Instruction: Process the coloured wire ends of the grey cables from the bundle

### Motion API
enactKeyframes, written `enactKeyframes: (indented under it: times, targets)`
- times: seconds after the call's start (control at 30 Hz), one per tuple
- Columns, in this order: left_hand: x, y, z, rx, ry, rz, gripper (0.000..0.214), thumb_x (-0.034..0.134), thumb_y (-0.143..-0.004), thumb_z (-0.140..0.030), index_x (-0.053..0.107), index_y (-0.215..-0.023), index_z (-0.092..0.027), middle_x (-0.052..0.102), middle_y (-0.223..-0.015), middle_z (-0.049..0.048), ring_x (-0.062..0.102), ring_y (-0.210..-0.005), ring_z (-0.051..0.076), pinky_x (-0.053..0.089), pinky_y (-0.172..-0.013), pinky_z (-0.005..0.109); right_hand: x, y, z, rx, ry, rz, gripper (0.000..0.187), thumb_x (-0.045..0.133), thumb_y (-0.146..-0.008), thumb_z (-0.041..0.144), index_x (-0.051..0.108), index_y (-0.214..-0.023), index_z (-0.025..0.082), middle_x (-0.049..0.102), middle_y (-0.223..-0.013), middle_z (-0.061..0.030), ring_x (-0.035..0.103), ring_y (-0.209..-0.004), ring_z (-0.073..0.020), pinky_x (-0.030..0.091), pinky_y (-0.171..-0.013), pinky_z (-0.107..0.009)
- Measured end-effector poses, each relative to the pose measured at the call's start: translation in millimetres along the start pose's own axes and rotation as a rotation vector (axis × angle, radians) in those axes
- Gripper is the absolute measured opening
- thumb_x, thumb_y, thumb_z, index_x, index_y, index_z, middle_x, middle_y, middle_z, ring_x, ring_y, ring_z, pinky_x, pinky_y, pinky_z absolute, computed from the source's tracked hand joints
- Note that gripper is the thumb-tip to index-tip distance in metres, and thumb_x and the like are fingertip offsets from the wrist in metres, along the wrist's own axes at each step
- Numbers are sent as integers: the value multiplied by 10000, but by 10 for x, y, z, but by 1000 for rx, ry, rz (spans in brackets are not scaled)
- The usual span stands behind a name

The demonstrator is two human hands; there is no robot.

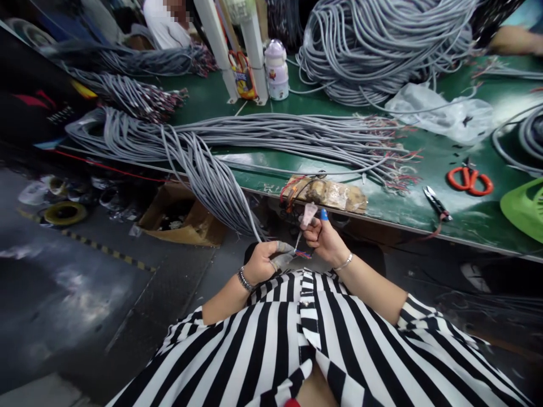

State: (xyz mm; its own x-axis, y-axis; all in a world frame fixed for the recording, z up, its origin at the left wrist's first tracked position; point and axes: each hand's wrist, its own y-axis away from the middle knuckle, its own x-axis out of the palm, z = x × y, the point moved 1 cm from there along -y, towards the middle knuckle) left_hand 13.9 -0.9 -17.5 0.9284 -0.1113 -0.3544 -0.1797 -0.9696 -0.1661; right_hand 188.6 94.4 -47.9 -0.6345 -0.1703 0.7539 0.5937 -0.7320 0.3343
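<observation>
My left hand point(262, 263), with grey coverings on its fingertips, pinches the end of a grey cable near my waist. Thin coloured wires point(304, 254) fan out from that end. Close beside it, my right hand point(330, 244) is closed round a slim tool point(308, 216) with a pale pinkish-white wrapped end; its narrow tip points down at the wires. The tool's exact kind cannot be made out. A blue cover sits on a right fingertip. From the table, a grey cable bundle point(207, 175) hangs over the edge toward my left hand.
On the green table point(254, 176) lie more grey cables point(275, 130), a taped wooden block point(335, 193), orange-handled scissors point(469, 180), small snips point(436, 202) and a green plastic piece point(526, 209). Behind are a bottle point(277, 70) and a big cable coil point(382, 45). A cardboard box point(182, 217) stands below.
</observation>
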Motion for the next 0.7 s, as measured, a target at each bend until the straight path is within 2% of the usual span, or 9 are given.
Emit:
enactKeyframes:
  times: [0.17,0.3,0.43,0.57,0.7]
  targets:
    - [-18,30,9,16,27,-53,247,672,-838,-372,727,-853,-132,682,-624,45,639,-587,131,542,-587,232,84,53,106,53,76,47,564,621,-739,724,583,-810,166,587,-714,6,226,-421,-23,66,-345,-148]
    - [26,-20,26,-7,131,-111,290,710,-807,-403,730,-891,-126,704,-675,54,626,-564,117,536,-561,223,130,52,181,47,130,55,512,662,-740,674,572,-799,174,602,-726,6,218,-424,-20,54,-353,-155]
    - [90,-154,58,-122,262,-185,346,718,-788,-448,719,-911,-125,711,-703,51,611,-536,100,535,-538,217,139,36,193,7,199,-10,448,740,-712,577,585,-773,161,578,-679,20,221,-415,-9,61,-355,-159]
    - [162,-333,70,-193,329,-184,393,757,-728,-481,701,-874,-120,678,-647,26,587,-515,89,523,-515,209,152,16,174,-41,204,-102,480,745,-685,604,590,-757,156,554,-624,29,236,-399,-11,58,-354,-166]
    - [233,-432,97,-216,343,-172,401,771,-703,-470,693,-888,-122,665,-646,13,575,-520,82,514,-505,203,188,3,170,-86,192,-152,499,793,-635,596,548,-665,162,447,-509,66,242,-395,-16,86,-349,-159]
